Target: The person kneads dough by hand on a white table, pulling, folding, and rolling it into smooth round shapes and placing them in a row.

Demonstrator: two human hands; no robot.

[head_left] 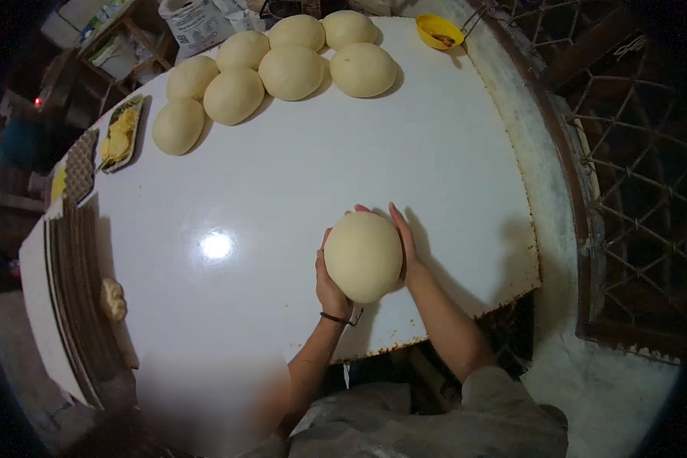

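Observation:
A large, smooth, pale dough ball is between my two hands near the front edge of the white table. My left hand cups its left side, with a dark band around the wrist. Against the right side lies my right hand, fingers pointing away from me. Some fingertips show behind the ball's far edge; the rest are hidden by it. Whether the ball rests on the table or is slightly lifted, I cannot tell. Several similar dough balls sit in two rows along the far left side.
At the left edge are a tray of yellow, butter-like stuff, a grey egg carton and a stack of thin boards with a small dough lump beside it. A yellow bowl stands far right; a metal grille lies beyond.

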